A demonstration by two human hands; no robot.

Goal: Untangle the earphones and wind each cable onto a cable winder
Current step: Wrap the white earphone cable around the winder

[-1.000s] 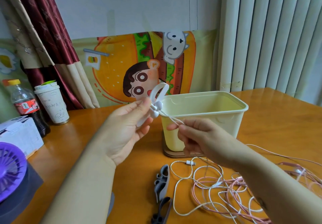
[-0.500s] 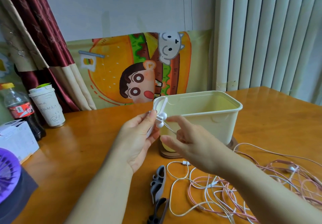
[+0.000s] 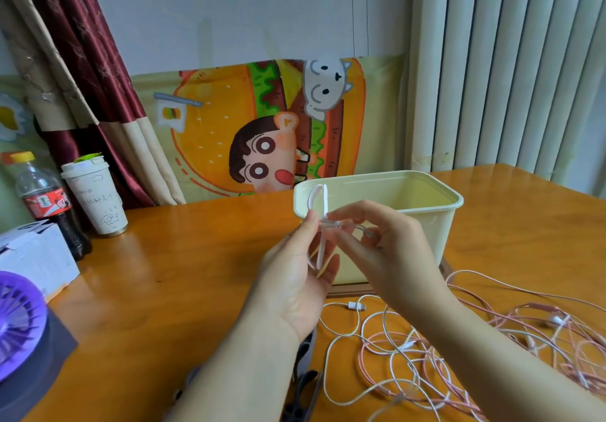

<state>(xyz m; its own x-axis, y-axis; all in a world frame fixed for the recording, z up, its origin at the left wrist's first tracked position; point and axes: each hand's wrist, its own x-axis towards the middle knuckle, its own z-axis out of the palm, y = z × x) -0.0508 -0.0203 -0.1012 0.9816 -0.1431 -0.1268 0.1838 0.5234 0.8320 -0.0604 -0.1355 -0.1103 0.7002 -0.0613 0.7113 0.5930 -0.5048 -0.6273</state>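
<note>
My left hand holds a white cable winder upright in front of the cream box, thumb and fingers curled round its middle. My right hand pinches the white earphone cable right at the winder's waist. That cable drops behind the hand to a loose tangle of white and pink earphone cables on the table, with a white plug at its near edge. Two grey winders lie on the table below my left wrist, partly hidden by it.
A cream plastic box stands on a brown base behind my hands. At the left are a cola bottle, a paper cup, a white carton and a purple fan. The wooden table reaches to a wall with curtains.
Both hands have dropped lower and drawn together. My right hand has slid up the white cable to the winder's middle, and the winder has turned more upright.
</note>
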